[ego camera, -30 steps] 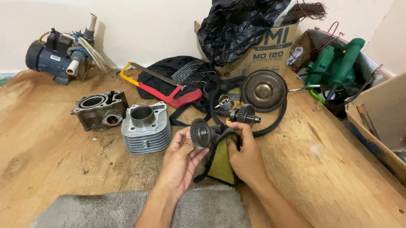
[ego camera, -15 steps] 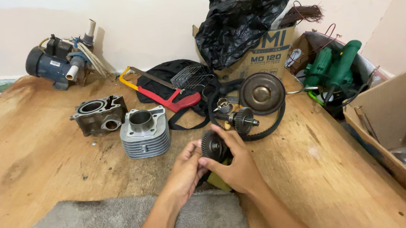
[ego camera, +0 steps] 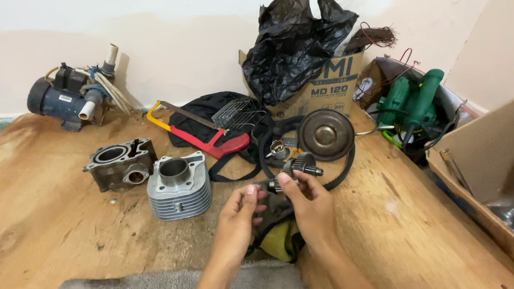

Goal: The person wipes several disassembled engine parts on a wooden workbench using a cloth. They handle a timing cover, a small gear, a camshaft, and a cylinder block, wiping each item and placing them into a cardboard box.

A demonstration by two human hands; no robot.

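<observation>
My left hand (ego camera: pixel 235 223) and my right hand (ego camera: pixel 311 206) meet over the middle of the wooden table (ego camera: pixel 44 221). Together they pinch a small dark metal gear part (ego camera: pixel 271 187), and my fingers hide most of it. Under my hands lies a yellow-green rag (ego camera: pixel 279 240). Just beyond my right fingertips a toothed gear shaft (ego camera: pixel 302 164) lies on the table, beside a round metal pulley disc (ego camera: pixel 327 134) inside a black rubber belt (ego camera: pixel 339 174).
A finned engine cylinder (ego camera: pixel 178 186) and a grey cylinder head (ego camera: pixel 119 164) stand left of my hands. Behind are a blue water pump (ego camera: pixel 62 100), a red and yellow hacksaw (ego camera: pixel 205 135), a cardboard box (ego camera: pixel 331 83) with a black plastic bag (ego camera: pixel 299 40), green power tools (ego camera: pixel 415 103), and an open carton (ego camera: pixel 493 171) at right.
My hands drew together around the gear, which was plainly visible a second ago and is now mostly covered. The view has shifted slightly.
</observation>
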